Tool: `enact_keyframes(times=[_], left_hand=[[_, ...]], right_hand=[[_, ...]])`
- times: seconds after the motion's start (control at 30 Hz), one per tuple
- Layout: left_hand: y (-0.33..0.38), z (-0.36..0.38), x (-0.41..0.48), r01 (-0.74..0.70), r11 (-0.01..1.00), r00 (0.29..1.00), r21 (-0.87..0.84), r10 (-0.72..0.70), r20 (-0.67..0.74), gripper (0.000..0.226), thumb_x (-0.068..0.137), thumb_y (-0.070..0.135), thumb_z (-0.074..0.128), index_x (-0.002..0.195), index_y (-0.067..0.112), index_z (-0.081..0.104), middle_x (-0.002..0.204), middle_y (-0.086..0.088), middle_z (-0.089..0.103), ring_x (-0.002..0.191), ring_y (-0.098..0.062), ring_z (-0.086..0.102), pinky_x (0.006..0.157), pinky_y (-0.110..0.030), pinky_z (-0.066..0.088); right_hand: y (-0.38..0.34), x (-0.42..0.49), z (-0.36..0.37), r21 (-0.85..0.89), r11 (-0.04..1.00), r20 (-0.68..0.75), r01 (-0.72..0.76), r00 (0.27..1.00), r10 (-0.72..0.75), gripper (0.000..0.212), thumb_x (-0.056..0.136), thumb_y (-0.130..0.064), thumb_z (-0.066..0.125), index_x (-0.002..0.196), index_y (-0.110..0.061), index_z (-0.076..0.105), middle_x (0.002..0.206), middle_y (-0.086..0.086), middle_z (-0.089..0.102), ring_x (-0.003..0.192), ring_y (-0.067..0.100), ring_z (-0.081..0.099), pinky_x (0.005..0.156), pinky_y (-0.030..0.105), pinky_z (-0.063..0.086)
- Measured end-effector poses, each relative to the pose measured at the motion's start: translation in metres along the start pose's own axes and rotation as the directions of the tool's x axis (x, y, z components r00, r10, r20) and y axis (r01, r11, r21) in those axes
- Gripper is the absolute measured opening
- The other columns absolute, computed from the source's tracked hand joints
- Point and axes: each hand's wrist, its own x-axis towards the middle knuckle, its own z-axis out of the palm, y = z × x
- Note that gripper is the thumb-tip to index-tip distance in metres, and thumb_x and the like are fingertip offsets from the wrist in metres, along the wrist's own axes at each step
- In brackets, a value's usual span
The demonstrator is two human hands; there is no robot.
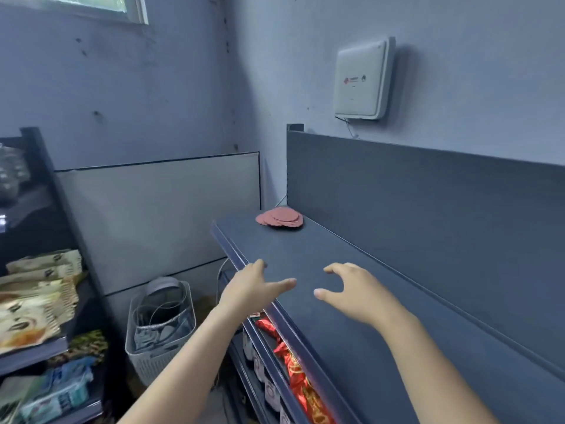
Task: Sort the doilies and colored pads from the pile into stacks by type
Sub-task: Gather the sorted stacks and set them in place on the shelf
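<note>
While the left hand (256,289) and right hand (357,296) hover empty, fingers (284,284) loosely spread, the far pink pile (279,220) on the shelf (305,249) looks thin and light, probably best pinched at an edge.

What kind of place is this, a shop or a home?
Probably a small shop or its storeroom: dark display shelving, packaged snacks at the left, and red wrapped goods stocked below.
</note>
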Motion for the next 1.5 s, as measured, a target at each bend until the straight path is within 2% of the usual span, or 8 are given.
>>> enact_keyframes(times=[0.2, 0.47, 0.57, 0.8, 1.0, 1.13, 1.4, 1.5], left_hand=[[-0.038, -0.008, 0.170, 0.050, 0.963, 0.999, -0.265, -0.053, -0.003, 0.082, 0.072, 0.050, 0.075, 0.138, 0.014, 0.042, 0.141, -0.001, 0.047, 0.127, -0.019, 0.047, 0.100, -0.032, 0.041], [-0.057, -0.004, 0.407, 0.036, 0.984, 0.981, -0.174, -0.002, 0.195, 0.087, 0.074, 0.057, 0.070, 0.136, 0.005, 0.038, 0.138, -0.013, 0.046, 0.127, -0.030, 0.045, 0.103, -0.041, 0.041], [-0.049, -0.009, 0.453, 0.087, 0.964, 0.927, -0.250, 0.014, 0.374, 0.082, 0.069, 0.054, 0.075, 0.126, 0.006, 0.042, 0.117, -0.018, 0.062, 0.092, -0.034, 0.068, 0.071, -0.037, 0.056], [-0.039, -0.002, 0.492, 0.169, 0.889, 0.774, -0.427, 0.149, 0.616, 0.068, 0.061, 0.028, 0.088, 0.118, 0.010, 0.055, 0.110, -0.008, 0.067, 0.092, -0.025, 0.067, 0.080, -0.033, 0.056], [-0.008, -0.010, 0.448, 0.031, 0.753, 0.619, -0.657, 0.502, 0.604, 0.056, 0.061, 0.005, 0.087, 0.113, 0.013, 0.067, 0.103, -0.007, 0.074, 0.095, -0.025, 0.070, 0.090, -0.039, 0.055], [0.042, -0.011, 0.359, -0.001, 0.651, 0.379, -0.759, 0.702, 0.602, 0.042, 0.071, 0.006, 0.082, 0.110, 0.014, 0.069, 0.105, -0.005, 0.074, 0.097, -0.023, 0.071, 0.086, -0.036, 0.056], [0.122, 0.063, 0.097, -0.063, 0.598, 0.189, -0.799, 0.793, 0.579, 0.082, 0.059, 0.030, 0.091, 0.128, 0.028, 0.047, 0.118, 0.005, 0.060, 0.105, -0.016, 0.063, 0.093, -0.035, 0.052], [0.147, 0.093, -0.026, -0.042, 0.606, -0.011, -0.794, 0.795, 0.607, 0.082, 0.059, 0.026, 0.091, 0.129, 0.026, 0.049, 0.116, 0.006, 0.062, 0.101, -0.014, 0.065, 0.088, -0.031, 0.053]], right_hand=[[-0.007, 0.143, 0.055, 0.303, 0.951, 0.151, -0.063, 0.988, 0.017, 0.071, 0.073, -0.039, 0.078, 0.135, -0.036, 0.044, 0.140, -0.010, 0.044, 0.125, 0.008, 0.044, 0.098, 0.027, 0.041], [-0.010, 0.318, 0.113, 0.403, 0.893, -0.173, -0.198, 0.942, 0.287, 0.077, 0.079, -0.038, 0.073, 0.145, -0.030, 0.033, 0.142, -0.009, 0.037, 0.130, 0.011, 0.039, 0.102, 0.024, 0.033], [-0.011, 0.362, 0.120, 0.557, 0.779, -0.221, -0.288, 0.853, 0.473, 0.070, 0.080, -0.041, 0.072, 0.141, -0.029, 0.040, 0.138, -0.005, 0.044, 0.123, 0.015, 0.048, 0.104, 0.032, 0.040], [-0.014, 0.385, 0.140, 0.359, 0.815, -0.296, -0.455, 0.773, 0.561, 0.048, 0.092, -0.048, 0.051, 0.135, -0.025, 0.051, 0.140, -0.006, 0.047, 0.132, 0.016, 0.031, 0.108, 0.027, 0.026], [-0.025, 0.337, 0.116, 0.964, 0.256, -0.171, -0.076, 0.558, 0.812, 0.050, 0.082, -0.028, 0.072, 0.127, -0.023, 0.052, 0.128, -0.003, 0.057, 0.110, 0.013, 0.059, 0.092, 0.033, 0.050], [-0.029, 0.244, 0.081, 0.992, 0.008, -0.082, 0.123, 0.610, 0.788, 0.041, 0.082, -0.034, 0.067, 0.121, -0.022, 0.061, 0.115, 0.002, 0.070, 0.106, 0.021, 0.067, 0.094, 0.044, 0.051], [-0.034, -0.033, 0.044, 0.959, 0.156, -0.231, 0.237, 0.334, 0.914, 0.035, 0.084, -0.017, 0.065, 0.119, -0.012, 0.066, 0.115, 0.011, 0.069, 0.108, 0.026, 0.066, 0.099, 0.045, 0.047], [-0.039, -0.160, 0.041, 0.960, 0.208, -0.236, 0.188, 0.136, 0.962, 0.031, 0.082, -0.017, 0.070, 0.113, -0.014, 0.068, 0.107, 0.007, 0.073, 0.100, 0.021, 0.069, 0.090, 0.039, 0.053]])
